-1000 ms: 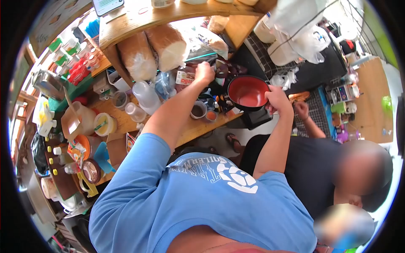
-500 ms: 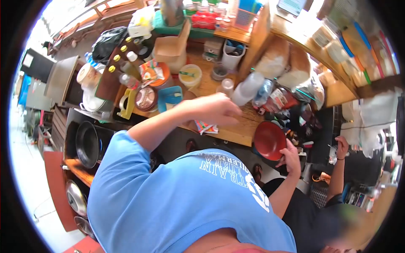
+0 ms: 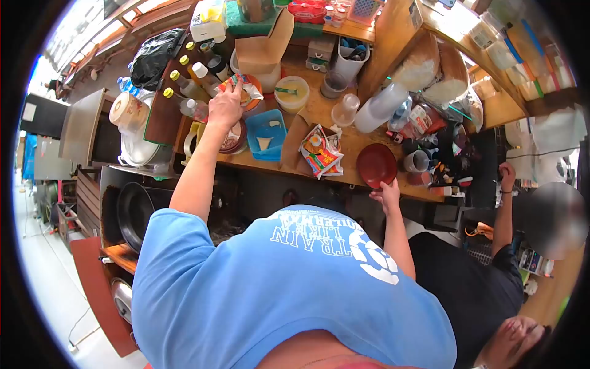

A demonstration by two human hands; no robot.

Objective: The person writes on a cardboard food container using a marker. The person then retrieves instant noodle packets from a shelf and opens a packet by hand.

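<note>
hands, two: right holds one red bowl

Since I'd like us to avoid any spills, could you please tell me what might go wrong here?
The right hand holds the red bowl by its edge near the front of the wooden counter, so it might slip. The left hand, at a packet close to several bottles, could knock one over.

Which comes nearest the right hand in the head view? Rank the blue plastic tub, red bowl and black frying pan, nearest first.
1. Red bowl, in the right hand.
2. Blue plastic tub, left of the bowl.
3. Black frying pan, farthest left.
</note>
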